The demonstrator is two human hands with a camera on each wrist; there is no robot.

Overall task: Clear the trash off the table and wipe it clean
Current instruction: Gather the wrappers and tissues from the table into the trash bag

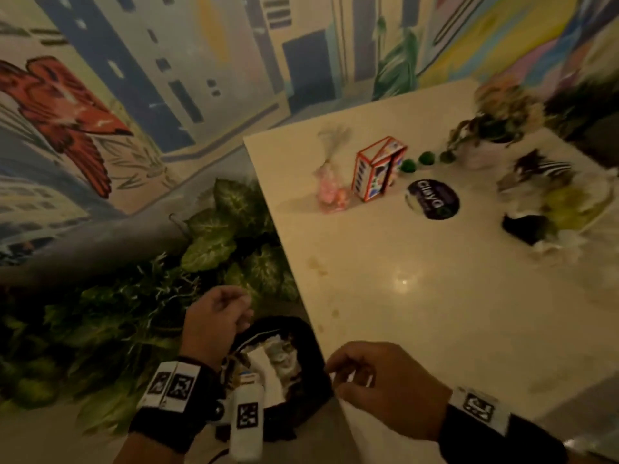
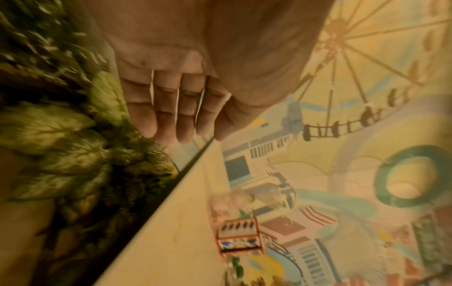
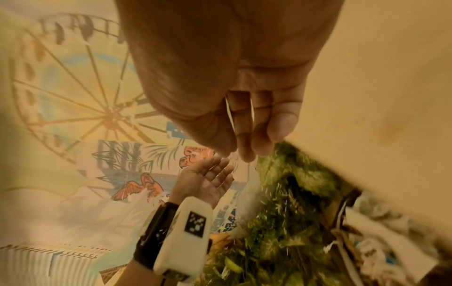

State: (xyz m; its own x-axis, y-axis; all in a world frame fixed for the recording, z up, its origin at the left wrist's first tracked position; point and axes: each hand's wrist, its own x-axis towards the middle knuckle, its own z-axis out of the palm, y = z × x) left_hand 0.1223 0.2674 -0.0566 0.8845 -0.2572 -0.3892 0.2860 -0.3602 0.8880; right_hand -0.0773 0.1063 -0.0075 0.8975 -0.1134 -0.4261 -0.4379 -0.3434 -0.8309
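A bin lined with a black bag (image 1: 306,333) stands on the floor by the table's near left corner, with white crumpled trash inside. My left hand (image 1: 217,316) hovers over the bin's far side, fingers relaxed and holding nothing; its fingers (image 2: 171,116) look nearly straight. My right hand (image 1: 371,373) hangs at the table corner beside the bag's rim, fingers loosely bent, nothing visible in them. On the cream table (image 1: 435,313) stand a red-and-white carton (image 1: 375,169), a pink plastic bag (image 1: 330,192), a black round lid (image 1: 432,199) and crumpled wrappers on a plate (image 1: 552,202).
A potted plant (image 1: 495,118) and small green balls (image 1: 425,159) sit at the table's far side. Leafy green plants (image 1: 217,242) fill the floor left of the table, against a painted mural wall. Faint brown stains (image 1: 318,266) mark the tabletop near its left edge.
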